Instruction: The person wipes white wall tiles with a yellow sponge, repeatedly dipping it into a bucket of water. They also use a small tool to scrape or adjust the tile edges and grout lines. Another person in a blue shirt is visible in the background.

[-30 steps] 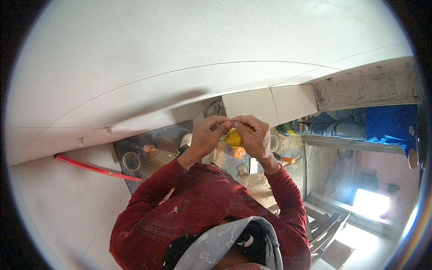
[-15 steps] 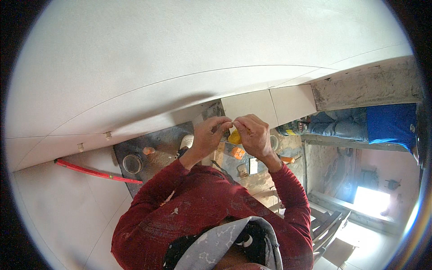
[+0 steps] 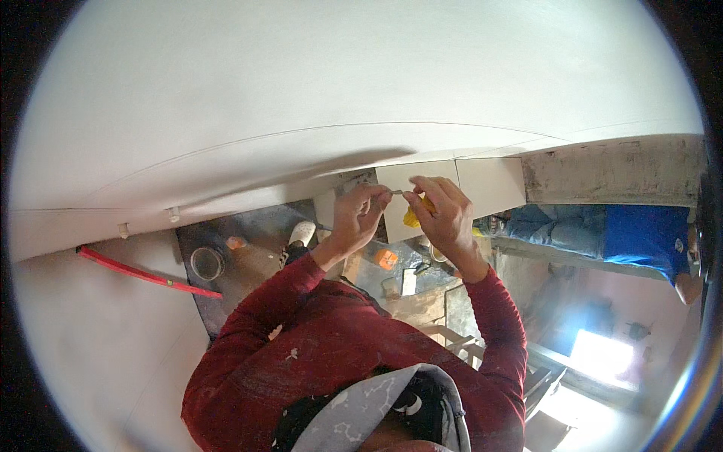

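— What are the two hands doing up by the wall?

— The left hand (image 3: 360,215) and the right hand (image 3: 444,212) are raised close together, fingertips almost meeting. Between them they pinch a small, thin, pale piece (image 3: 397,192); it is too small to tell what it is. The right hand also closes around something yellow (image 3: 413,218), which looks soft and crumpled, possibly a cloth or sponge.

— Where does that small piece sit?

— Right in front of a square white tile (image 3: 410,197), near its upper edge. The tile is smooth and glossy, and a second white tile (image 3: 489,186) of the same shape sits just beside it, toward the right.

— And beyond the tiles?

— A rough grey patch of bare wall (image 3: 614,169), mottled and unfinished. Above spreads a broad, smooth white surface (image 3: 339,90) crossed by a thin curved seam.

— What lies below?

— A dusty grey floor (image 3: 256,241) with a round metal tin (image 3: 206,264), an orange block (image 3: 385,258) and a long red level (image 3: 147,273) near its left edge. The person's sleeves (image 3: 301,316) are dark red knit, flecked with white. Another person in blue clothing (image 3: 602,233) lies at the right.
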`<move>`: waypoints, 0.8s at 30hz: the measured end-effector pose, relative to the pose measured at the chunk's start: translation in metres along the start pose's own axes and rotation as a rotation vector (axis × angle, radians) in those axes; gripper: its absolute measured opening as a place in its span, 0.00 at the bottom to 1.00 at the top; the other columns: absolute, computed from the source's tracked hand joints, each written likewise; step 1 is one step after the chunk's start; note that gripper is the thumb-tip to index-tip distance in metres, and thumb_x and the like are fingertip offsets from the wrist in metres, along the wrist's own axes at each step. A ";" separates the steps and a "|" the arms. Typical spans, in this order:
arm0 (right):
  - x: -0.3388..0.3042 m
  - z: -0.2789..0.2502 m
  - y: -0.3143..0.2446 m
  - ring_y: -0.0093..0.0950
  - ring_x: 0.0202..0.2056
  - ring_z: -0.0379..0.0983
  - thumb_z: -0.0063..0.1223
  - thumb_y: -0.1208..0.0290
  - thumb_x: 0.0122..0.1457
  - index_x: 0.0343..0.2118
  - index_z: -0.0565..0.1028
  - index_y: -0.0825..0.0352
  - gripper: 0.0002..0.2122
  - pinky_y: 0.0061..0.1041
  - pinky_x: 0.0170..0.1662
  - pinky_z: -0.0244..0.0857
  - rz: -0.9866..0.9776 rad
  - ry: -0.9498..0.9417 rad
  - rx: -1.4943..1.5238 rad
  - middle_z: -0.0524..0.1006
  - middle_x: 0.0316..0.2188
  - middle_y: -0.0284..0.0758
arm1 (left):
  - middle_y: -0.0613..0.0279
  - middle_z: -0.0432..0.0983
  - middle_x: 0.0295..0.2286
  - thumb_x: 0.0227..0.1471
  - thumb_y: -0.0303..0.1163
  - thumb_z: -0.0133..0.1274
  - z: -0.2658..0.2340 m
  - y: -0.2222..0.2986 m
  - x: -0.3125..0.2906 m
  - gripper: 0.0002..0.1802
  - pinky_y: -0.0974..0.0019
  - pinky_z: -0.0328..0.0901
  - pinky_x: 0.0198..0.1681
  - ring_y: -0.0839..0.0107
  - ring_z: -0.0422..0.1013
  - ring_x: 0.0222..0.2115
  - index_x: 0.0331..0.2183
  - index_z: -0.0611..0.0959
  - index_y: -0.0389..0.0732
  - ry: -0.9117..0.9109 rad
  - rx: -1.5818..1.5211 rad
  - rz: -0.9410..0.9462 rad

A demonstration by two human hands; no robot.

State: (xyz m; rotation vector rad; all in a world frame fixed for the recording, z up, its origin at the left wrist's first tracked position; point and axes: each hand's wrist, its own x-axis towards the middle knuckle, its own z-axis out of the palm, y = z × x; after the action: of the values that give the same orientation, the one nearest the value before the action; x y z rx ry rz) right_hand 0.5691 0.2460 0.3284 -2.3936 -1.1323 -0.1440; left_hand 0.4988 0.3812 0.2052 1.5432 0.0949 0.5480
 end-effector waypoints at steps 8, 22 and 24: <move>0.009 0.000 0.005 0.29 0.29 0.76 0.63 0.72 0.52 0.33 0.80 0.66 0.07 0.28 0.31 0.71 -0.171 -0.147 -0.085 0.80 0.30 0.34 | 0.62 0.77 0.25 0.54 0.30 0.59 0.001 0.001 0.000 0.06 0.72 0.59 0.21 0.80 0.64 0.18 0.35 0.83 0.40 0.090 -0.012 0.074; 0.018 0.036 0.050 0.27 0.30 0.72 0.55 0.76 0.41 0.37 0.78 0.67 0.16 0.29 0.32 0.66 -0.424 -0.148 -0.633 0.76 0.32 0.33 | 0.52 0.78 0.25 0.55 0.47 0.56 0.014 -0.029 0.015 0.22 0.62 0.67 0.28 0.63 0.73 0.22 0.31 0.82 0.34 0.161 0.156 -0.331; 0.018 0.040 0.053 0.27 0.30 0.72 0.55 0.75 0.41 0.37 0.78 0.68 0.16 0.29 0.31 0.66 -0.476 -0.112 -0.644 0.76 0.31 0.33 | 0.52 0.77 0.23 0.56 0.47 0.55 0.016 -0.029 0.013 0.23 0.61 0.66 0.27 0.63 0.71 0.20 0.30 0.81 0.33 0.169 0.158 -0.344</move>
State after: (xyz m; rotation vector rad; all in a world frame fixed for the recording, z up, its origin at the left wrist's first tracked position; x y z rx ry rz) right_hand 0.6162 0.2487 0.2786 -2.6219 -1.9302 -0.6203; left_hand 0.5246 0.3732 0.1817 1.5864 0.5340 0.4025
